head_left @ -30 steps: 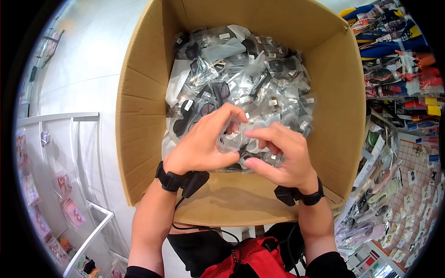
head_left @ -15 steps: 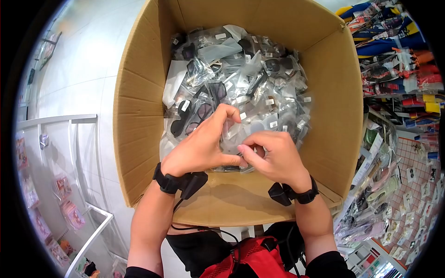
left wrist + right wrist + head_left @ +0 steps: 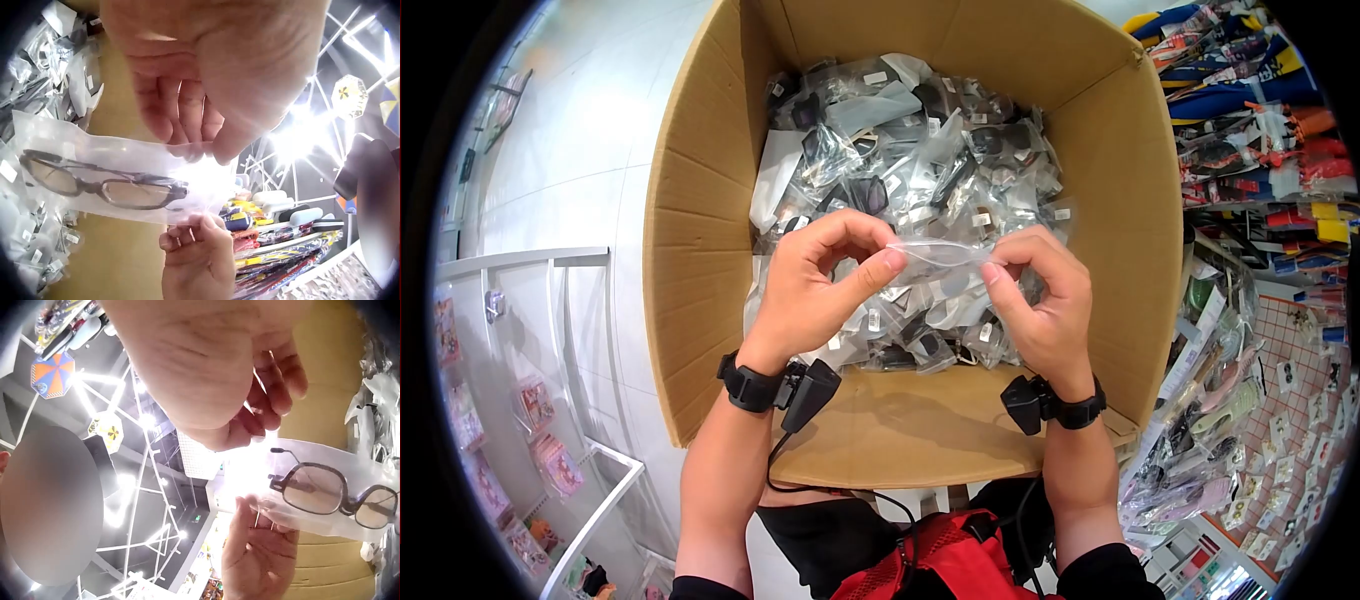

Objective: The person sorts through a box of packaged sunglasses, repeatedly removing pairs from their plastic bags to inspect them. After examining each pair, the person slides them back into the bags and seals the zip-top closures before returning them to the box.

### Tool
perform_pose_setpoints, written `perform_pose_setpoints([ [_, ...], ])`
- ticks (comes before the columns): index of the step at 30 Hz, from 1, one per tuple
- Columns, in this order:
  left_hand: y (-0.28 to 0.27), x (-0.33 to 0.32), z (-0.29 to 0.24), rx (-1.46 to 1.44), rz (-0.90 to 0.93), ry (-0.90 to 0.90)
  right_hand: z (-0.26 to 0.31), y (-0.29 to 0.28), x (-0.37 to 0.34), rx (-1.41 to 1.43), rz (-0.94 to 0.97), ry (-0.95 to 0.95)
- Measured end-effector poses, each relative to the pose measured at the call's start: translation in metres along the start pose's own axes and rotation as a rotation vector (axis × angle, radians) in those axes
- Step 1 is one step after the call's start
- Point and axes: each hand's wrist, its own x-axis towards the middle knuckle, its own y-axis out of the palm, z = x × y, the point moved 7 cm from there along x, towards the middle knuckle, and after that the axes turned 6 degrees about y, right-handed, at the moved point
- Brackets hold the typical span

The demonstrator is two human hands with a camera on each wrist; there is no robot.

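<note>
My left hand (image 3: 815, 285) and right hand (image 3: 1045, 300) pinch opposite ends of the upper edge of a clear plastic bag (image 3: 940, 253), between thumbs and fingers. The bag's mouth is slightly parted in the head view. Inside it, dark-framed glasses (image 3: 90, 187) with lightly tinted lenses show in the left wrist view. Their lens and hinge end lies close to the bag's mouth in the right wrist view, where the glasses (image 3: 317, 487) hang below the fingers. Under both hands is a heap of bagged glasses (image 3: 890, 105), many with white labels.
A large open cardboard box (image 3: 1125, 200) surrounds the heap, its near wall standing under my wrists. Hanging packaged goods (image 3: 1250, 130) crowd the right side. A white metal rack (image 3: 590, 500) stands on the left, with pale floor (image 3: 570, 150) behind it.
My hands have drawn apart sideways, and the bag's edge is now stretched between them. Earlier they were close together, fingers curved around the bag. The right hand has moved to the right.
</note>
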Motion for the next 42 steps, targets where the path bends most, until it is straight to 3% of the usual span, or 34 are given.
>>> perform_pose_setpoints([
  [2,-0.001,0.001,-0.004,0.041,-0.013,0.049,0.001,0.001,0.0,-0.008,-0.026,-0.012],
  [7,0.014,0.001,-0.019,0.353,0.15,0.206,0.003,0.001,-0.001,-0.028,-0.041,-0.021],
  [10,0.016,0.0,-0.018,0.399,0.195,0.216,0.002,0.0,0.0,-0.047,-0.032,-0.025],
  [14,0.016,0.001,-0.017,0.453,0.189,0.206,0.004,0.002,-0.001,-0.058,0.008,-0.018],
  [19,0.015,0.002,-0.023,0.511,0.14,0.333,0.004,0.008,-0.002,-0.015,0.066,0.03],
  [23,0.014,0.002,-0.028,0.423,0.182,0.333,0.007,0.008,-0.001,0.002,0.087,-0.015],
  [25,0.012,0.004,-0.025,0.343,0.247,0.213,0.009,0.008,0.0,0.012,0.128,-0.019],
  [29,0.015,0.005,-0.038,0.27,0.272,0.227,0.017,0.005,-0.003,0.093,0.167,-0.068],
  [34,0.053,-0.018,-0.127,0.44,0.297,0.326,0.088,-0.023,-0.017,0.129,0.162,-0.133],
  [38,0.074,-0.063,-0.223,0.525,0.293,0.55,0.173,-0.055,-0.061,0.084,0.118,-0.239],
  [42,0.102,-0.123,-0.303,0.523,0.371,0.56,0.253,-0.085,-0.12,0.11,0.094,-0.359],
])
